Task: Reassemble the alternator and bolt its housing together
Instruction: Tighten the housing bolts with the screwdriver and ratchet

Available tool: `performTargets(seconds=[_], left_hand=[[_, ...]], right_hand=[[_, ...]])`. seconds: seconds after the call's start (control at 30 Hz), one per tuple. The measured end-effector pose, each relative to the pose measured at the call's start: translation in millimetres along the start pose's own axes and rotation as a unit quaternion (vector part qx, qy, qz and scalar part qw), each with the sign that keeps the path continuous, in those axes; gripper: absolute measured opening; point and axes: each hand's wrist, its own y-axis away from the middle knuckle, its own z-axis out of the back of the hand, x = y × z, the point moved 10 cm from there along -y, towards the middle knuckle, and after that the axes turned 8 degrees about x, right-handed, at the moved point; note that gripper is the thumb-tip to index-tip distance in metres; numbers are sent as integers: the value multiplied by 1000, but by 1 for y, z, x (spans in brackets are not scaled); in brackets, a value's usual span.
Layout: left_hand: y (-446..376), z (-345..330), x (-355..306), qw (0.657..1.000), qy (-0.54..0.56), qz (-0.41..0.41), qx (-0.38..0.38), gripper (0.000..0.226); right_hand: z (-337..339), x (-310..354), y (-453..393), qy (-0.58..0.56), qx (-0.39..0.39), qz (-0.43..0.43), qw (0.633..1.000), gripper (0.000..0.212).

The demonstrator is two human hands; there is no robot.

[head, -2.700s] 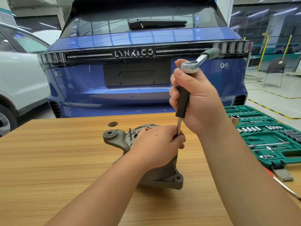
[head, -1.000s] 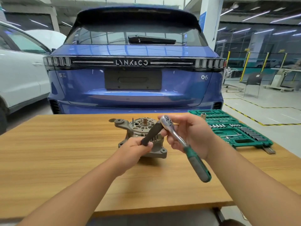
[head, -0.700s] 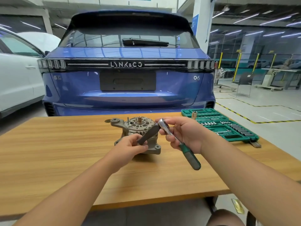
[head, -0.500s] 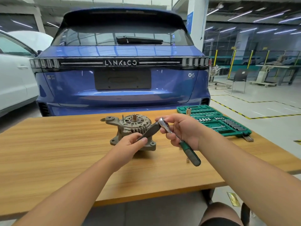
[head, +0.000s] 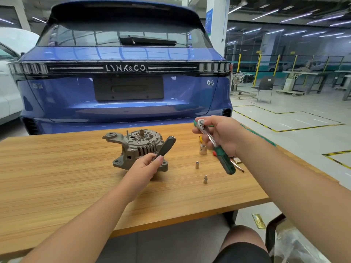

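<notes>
The grey alternator (head: 136,147) stands on the wooden table (head: 57,177), shaft end up, with one thin stud sticking up at its left. My left hand (head: 146,166) is in front of it, shut on a black-handled extension driver (head: 164,147) that points up and right. My right hand (head: 220,135) is raised to the right of the alternator, shut on a green-handled ratchet (head: 214,145) whose chrome head is uppermost. The driver and the ratchet are apart.
Three loose sockets stand on the table right of the alternator: a large one (head: 202,149) and two small ones (head: 197,165) (head: 205,179). Small tools (head: 236,163) lie under my right forearm. A blue car (head: 125,73) is parked just beyond the table's far edge.
The black-handled driver came off the ratchet head; my hands moved apart, the right one rising to the right. The camera pulled back, and loose sockets came into view.
</notes>
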Motion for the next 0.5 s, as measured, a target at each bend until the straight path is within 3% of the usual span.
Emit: performTargets(seconds=[0.13,0.2,0.23,0.33,0.4,0.5], left_hand=[[-8,-15,6,999,42,7,-27,34],[-11,-23,9,998,58,5,-39,40],[-12,-27,11,997,63,4,-45,40],[-16,-38,22,995,72,23,-72,31],[-16,-44,27,992,81,33,-86,28],[-19,-47,27,992,73,24,-95,26]], right_hand=[[36,-20,-6,63,-65,-37,995,32],[52,-28,-9,184,-110,-38,976,38],[58,-30,-10,292,-126,-37,947,38],[64,-38,-21,561,-153,-47,812,38],[71,-48,-32,625,-166,-72,760,35],[73,-66,-50,711,-136,-100,683,11]])
